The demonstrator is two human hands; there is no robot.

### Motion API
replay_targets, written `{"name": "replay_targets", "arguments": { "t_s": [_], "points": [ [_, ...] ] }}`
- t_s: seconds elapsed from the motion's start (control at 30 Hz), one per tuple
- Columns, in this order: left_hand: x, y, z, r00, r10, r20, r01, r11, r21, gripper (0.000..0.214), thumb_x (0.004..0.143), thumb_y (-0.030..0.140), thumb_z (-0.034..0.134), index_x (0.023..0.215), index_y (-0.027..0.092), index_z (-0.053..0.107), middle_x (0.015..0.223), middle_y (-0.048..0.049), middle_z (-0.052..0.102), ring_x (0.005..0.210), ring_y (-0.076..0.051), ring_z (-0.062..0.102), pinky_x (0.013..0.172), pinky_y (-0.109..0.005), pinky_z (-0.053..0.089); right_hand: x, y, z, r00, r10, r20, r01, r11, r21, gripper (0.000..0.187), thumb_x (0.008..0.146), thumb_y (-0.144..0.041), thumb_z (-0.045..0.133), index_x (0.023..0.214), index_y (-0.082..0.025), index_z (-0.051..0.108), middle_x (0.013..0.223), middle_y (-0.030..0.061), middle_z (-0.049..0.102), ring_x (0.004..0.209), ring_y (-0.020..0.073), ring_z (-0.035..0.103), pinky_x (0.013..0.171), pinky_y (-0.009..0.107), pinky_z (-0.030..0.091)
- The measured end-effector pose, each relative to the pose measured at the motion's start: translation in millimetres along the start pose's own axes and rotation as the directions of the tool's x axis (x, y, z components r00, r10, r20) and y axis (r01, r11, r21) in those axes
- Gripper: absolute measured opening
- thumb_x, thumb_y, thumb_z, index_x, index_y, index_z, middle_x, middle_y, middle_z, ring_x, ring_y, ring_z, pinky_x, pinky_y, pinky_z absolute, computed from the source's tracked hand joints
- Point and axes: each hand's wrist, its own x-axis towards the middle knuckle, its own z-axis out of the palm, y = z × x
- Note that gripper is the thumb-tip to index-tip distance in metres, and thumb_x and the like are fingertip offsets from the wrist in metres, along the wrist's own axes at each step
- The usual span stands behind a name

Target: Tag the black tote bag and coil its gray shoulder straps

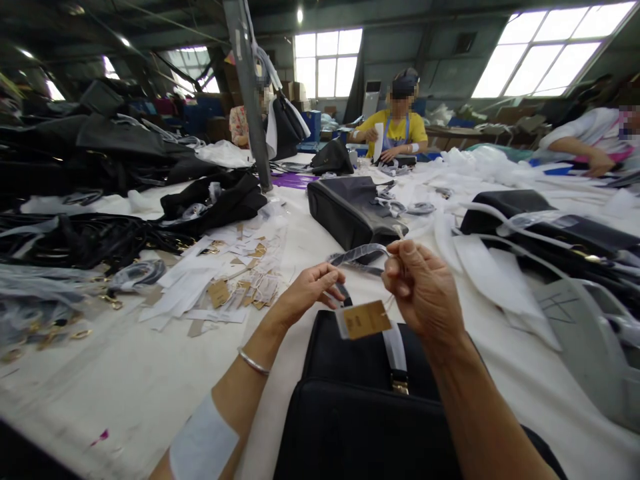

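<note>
Both forearms enter from bottom of frame, converge at centre. Left hand (pixel 311 288): thumb and forefinger pinched together, other fingers curled under. Right hand (pixel 425 293): back toward camera, fingers folded in, thumb on top. Hands near, apart.

Your bag (pixel 350 413) is black and matt, like finely grained leather. Its handle (pixel 360 253) is wrapped in clear glossy plastic film. The tag (pixel 367 319) is brown matt paper, the buckle (pixel 399 383) shiny golden metal, the tabletop (pixel 100 373) white and matt.

Loose paper tags (pixel 235 280) litter the white table (pixel 100 373) near a grey pole (pixel 247 93) and black straps (pixel 85 240).
</note>
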Motion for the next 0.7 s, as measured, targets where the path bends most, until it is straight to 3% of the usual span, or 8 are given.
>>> {"name": "replay_targets", "arguments": {
  "t_s": [0.07,0.17,0.23,0.3,0.37,0.5,0.6,0.7],
  "points": [
    [8,-15,0.3,0.994,-0.077,-0.075,0.092,0.971,0.223,0.024,0.081,0.039,0.057,0.078,0.016,0.062,0.068,-0.002,0.064,0.055,-0.012,0.059,0.051,-0.021,0.042,4,2,-9,0.995,-0.104,-0.009,0.092,0.916,-0.39,0.029,0.083,-0.048,0.064,0.08,-0.02,0.067,0.057,-0.002,0.057,0.045,0.0102,0.043,0.045,0.024,0.032],
    [16,-34,3.1,0.988,-0.093,-0.122,0.144,0.838,0.527,0.024,0.079,0.033,0.052,0.067,0.017,0.064,0.06,-0.002,0.063,0.055,-0.014,0.057,0.053,-0.023,0.041,12,19,-24,0.99,-0.11,0.089,0.13,0.458,-0.88,0.023,0.088,-0.04,0.058,0.082,-0.021,0.071,0.065,0.0037,0.065,0.061,0.0186,0.057,0.06,0.031,0.04],
    [17,-38,7.1,0.987,-0.05,-0.156,0.144,0.712,0.687,0.025,0.08,0.033,0.049,0.068,0.019,0.066,0.067,-0.0039,0.067,0.064,-0.018,0.061,0.059,-0.026,0.041,16,35,-32,0.99,0.032,0.136,0.129,0.161,-0.979,0.022,0.09,-0.033,0.053,0.084,-0.023,0.072,0.073,0.0075,0.07,0.071,0.0243,0.063,0.068,0.036,0.041],
    [15,-37,11.8,0.98,-0.009,-0.197,0.164,0.594,0.788,0.025,0.081,0.035,0.048,0.07,0.021,0.066,0.074,-0.0051,0.069,0.071,-0.021,0.062,0.063,-0.028,0.041,17,51,-37,0.964,0.216,0.154,0.152,0.027,-0.988,0.027,0.091,-0.028,0.047,0.086,-0.022,0.072,0.082,0.0115,0.072,0.081,0.0287,0.065,0.074,0.04,0.041],
    [13,-33,15.2,0.974,0.019,-0.226,0.178,0.555,0.812,0.023,0.082,0.036,0.049,0.073,0.022,0.066,0.076,-0.0044,0.07,0.073,-0.022,0.063,0.065,-0.029,0.042,15,64,-39,0.919,0.348,0.182,0.188,0.017,-0.982,0.027,0.09,-0.024,0.046,0.088,-0.02,0.073,0.088,0.0136,0.073,0.087,0.0302,0.066,0.076,0.04,0.042],
    [13,-30,15.6,0.975,0.015,-0.221,0.166,0.607,0.777,0.017,0.081,0.032,0.052,0.082,0.022,0.066,0.08,-0.0024,0.07,0.076,-0.019,0.064,0.07,-0.026,0.044,10,80,-38,0.855,0.444,0.267,0.246,0.105,-0.963,0.025,0.087,-0.026,0.05,0.096,-0.023,0.074,0.097,0.0099,0.074,0.091,0.0265,0.066,0.076,0.033,0.044],
    [15,-33,13.1,0.978,-0.016,-0.206,0.173,0.611,0.772,0.02,0.082,0.027,0.049,0.084,0.022,0.068,0.084,-0.0039,0.071,0.081,-0.02,0.064,0.074,-0.027,0.045,12,81,-35,0.804,0.47,0.364,0.234,0.312,-0.921,0.03,0.087,-0.023,0.047,0.101,-0.026,0.074,0.097,0.0048,0.073,0.091,0.0212,0.065,0.077,0.029,0.043],
    [16,-35,11.2,0.985,-0.004,-0.173,0.129,0.678,0.723,0.021,0.082,0.026,0.05,0.086,0.021,0.069,0.08,-0.0041,0.071,0.081,-0.021,0.064,0.074,-0.027,0.046,16,78,-35,0.748,0.477,0.461,0.122,0.584,-0.803,0.033,0.086,-0.022,0.047,0.107,-0.026,0.071,0.076,0.0004,0.069,0.07,0.0157,0.06,0.064,0.025,0.041]
  ]
}}
